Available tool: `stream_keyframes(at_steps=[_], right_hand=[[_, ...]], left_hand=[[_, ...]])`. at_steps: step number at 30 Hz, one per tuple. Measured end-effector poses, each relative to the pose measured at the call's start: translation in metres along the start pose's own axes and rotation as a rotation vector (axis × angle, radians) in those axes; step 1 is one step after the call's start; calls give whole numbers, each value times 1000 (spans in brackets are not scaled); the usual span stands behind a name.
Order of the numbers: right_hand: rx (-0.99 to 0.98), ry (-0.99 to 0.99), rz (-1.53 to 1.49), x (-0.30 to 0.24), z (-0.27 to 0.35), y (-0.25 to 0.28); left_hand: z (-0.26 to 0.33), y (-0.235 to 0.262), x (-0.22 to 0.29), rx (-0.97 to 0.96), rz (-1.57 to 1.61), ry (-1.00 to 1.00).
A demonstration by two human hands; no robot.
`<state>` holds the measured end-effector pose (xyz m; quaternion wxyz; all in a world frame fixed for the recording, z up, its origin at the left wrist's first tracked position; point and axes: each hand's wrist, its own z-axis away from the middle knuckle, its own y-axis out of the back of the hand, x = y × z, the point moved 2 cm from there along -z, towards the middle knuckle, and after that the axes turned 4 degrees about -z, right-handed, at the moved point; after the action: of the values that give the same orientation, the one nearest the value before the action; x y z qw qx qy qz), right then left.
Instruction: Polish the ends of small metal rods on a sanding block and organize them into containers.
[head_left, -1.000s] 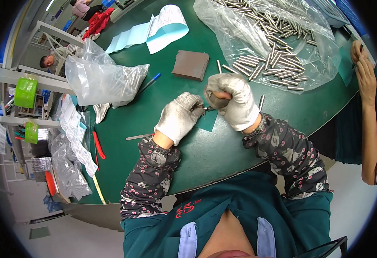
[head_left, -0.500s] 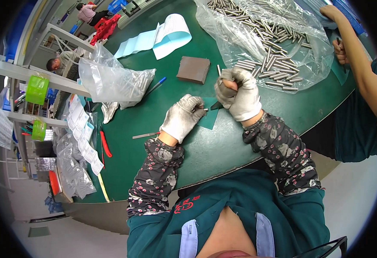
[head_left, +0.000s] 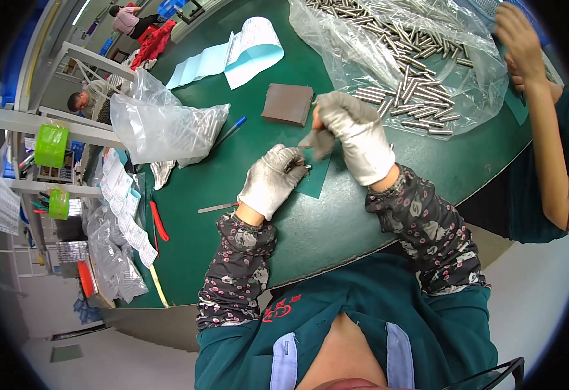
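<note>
Low over a small green sheet [head_left: 313, 186], my gloved left hand [head_left: 271, 179] is closed on a short metal pin [head_left: 308, 167]; only the pin's end shows past the fingertips. My gloved right hand [head_left: 361, 136] hovers just beyond and to the right, fingers curled downward beside the left fingertips. Its greyish fingertips are a little blurred, and whatever they grip is hidden. A brown rectangular block [head_left: 287, 104] rests on the table beyond both hands. Many loose metal pins [head_left: 421, 107] lie on a clear plastic bag [head_left: 473, 97] at the far right.
A thin file-like tool [head_left: 216, 208] lies by my left wrist. Left on the green table [head_left: 200, 260] are red-handled pliers [head_left: 158, 221], a blue-capped pen [head_left: 232, 131] and a filled plastic bag [head_left: 167, 127]. Paper sheets [head_left: 252, 52] curl at the back. Another person's arm [head_left: 547, 130] reaches in from the right.
My right hand has swung left and turned its fingers down toward the left fingertips. The pin standing out above it is no longer visible. The other person's hand at the right has lifted.
</note>
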<state>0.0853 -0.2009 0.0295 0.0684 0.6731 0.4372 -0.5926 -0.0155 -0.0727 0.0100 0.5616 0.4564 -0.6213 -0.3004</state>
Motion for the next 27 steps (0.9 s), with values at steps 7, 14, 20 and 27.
stream_keyframes(at_steps=[7, 14, 20, 27], right_hand=[[4, 6, -568, 11, 1, 9], [-81, -66, -621, 15, 1, 10], [69, -127, -739, 9, 1, 16], [181, -168, -731, 12, 2, 10]], left_hand=[[0, -3, -2, -9, 62, 38], [0, -4, -5, 3, 51, 34], [0, -3, -4, -10, 89, 51], [-1, -5, -6, -35, 119, 95]])
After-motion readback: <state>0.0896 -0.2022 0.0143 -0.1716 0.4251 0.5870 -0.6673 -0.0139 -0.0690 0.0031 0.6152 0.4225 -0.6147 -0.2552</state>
